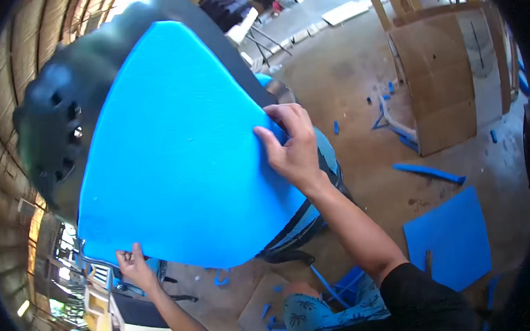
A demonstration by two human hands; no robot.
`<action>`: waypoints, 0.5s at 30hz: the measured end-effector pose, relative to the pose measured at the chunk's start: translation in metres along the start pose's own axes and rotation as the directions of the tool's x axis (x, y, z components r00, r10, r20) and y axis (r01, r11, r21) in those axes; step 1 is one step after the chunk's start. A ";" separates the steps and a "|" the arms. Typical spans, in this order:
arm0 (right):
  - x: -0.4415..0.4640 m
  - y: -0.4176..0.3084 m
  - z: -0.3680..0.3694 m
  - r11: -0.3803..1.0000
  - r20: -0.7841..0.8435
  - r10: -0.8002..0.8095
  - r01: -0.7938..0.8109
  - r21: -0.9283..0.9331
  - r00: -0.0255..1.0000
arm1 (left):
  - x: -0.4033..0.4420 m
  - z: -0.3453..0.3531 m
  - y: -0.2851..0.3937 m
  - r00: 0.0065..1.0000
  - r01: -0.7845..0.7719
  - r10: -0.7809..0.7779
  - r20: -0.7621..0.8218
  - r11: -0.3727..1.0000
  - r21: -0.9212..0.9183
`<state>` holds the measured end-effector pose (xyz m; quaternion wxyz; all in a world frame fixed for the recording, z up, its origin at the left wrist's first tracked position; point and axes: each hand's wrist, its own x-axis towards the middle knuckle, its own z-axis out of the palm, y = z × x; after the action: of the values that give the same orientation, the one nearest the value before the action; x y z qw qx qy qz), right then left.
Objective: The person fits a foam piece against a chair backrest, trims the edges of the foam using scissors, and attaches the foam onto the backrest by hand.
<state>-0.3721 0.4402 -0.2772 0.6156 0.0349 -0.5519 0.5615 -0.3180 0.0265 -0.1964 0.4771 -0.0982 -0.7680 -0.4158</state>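
A large bright blue sheet, foam-like and rounded at its narrow top, fills the middle of the head view; I call it the blue foam sheet (173, 147). My left hand (137, 270) pinches its lower left edge, thumb on the face towards me. On the right edge, my right hand (294, 145) grips with its thumb on the front and its fingers reaching round the border. Behind the sheet stands a dark, partly blurred shape (50, 130) with several holes; most of it is hidden, and I cannot tell what it is.
Another blue sheet (448, 239) lies on the floor at the right, near a long blue strip (429, 172) and small blue scraps. A brown cardboard panel (436, 82) stands upright at upper right. Stacked chairs (94, 303) and a dark-topped pale surface (141, 319) are at lower left.
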 end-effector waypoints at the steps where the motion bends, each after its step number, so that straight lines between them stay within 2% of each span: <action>1: 0.001 -0.005 0.001 0.999 -0.021 -0.035 0.034 -0.026 0.999 | -0.001 0.000 -0.001 1.000 0.004 -0.003 0.017 0.999 -0.053; 4: 0.003 -0.022 0.001 0.991 -0.023 -0.117 0.116 -0.061 0.993 | -0.004 0.010 -0.001 1.000 0.019 -0.022 -0.013 0.983 -0.184; 7: 0.001 -0.030 0.001 0.995 0.034 -0.010 0.013 -0.095 0.999 | -0.009 0.016 0.004 0.998 -0.060 0.053 -0.035 0.968 -0.243; 9: 0.005 -0.026 -0.001 0.994 0.054 -0.032 0.038 -0.099 0.998 | -0.012 0.022 0.017 0.998 -0.066 0.057 -0.040 0.951 -0.302; 11: 0.009 -0.046 -0.001 0.964 0.066 -0.164 0.174 -0.201 0.984 | -0.012 0.023 0.020 1.000 0.001 -0.009 -0.019 0.929 -0.371; 12: 0.007 -0.062 0.008 0.918 0.061 -0.307 0.312 -0.243 0.950 | -0.013 0.024 0.022 0.999 -0.042 0.031 -0.032 0.897 -0.441; 13: 0.001 -0.078 0.016 0.854 0.065 -0.439 0.438 -0.280 0.896 | -0.011 0.024 0.019 0.996 -0.087 0.081 -0.031 0.937 -0.337; 14: -0.008 -0.091 0.025 0.819 0.198 -0.448 0.489 -0.298 0.872 | -0.010 0.030 0.013 0.988 -0.154 0.129 -0.087 0.884 -0.441; 15: -0.021 -0.107 0.036 0.821 0.299 -0.442 0.515 -0.245 0.846 | -0.008 0.029 0.013 0.987 -0.161 0.138 -0.084 0.893 -0.421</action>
<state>-0.3117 0.3636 -0.2165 0.6670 0.1385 -0.6748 0.2840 -0.3259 0.0582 -0.2014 0.4946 -0.2480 -0.6361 -0.5378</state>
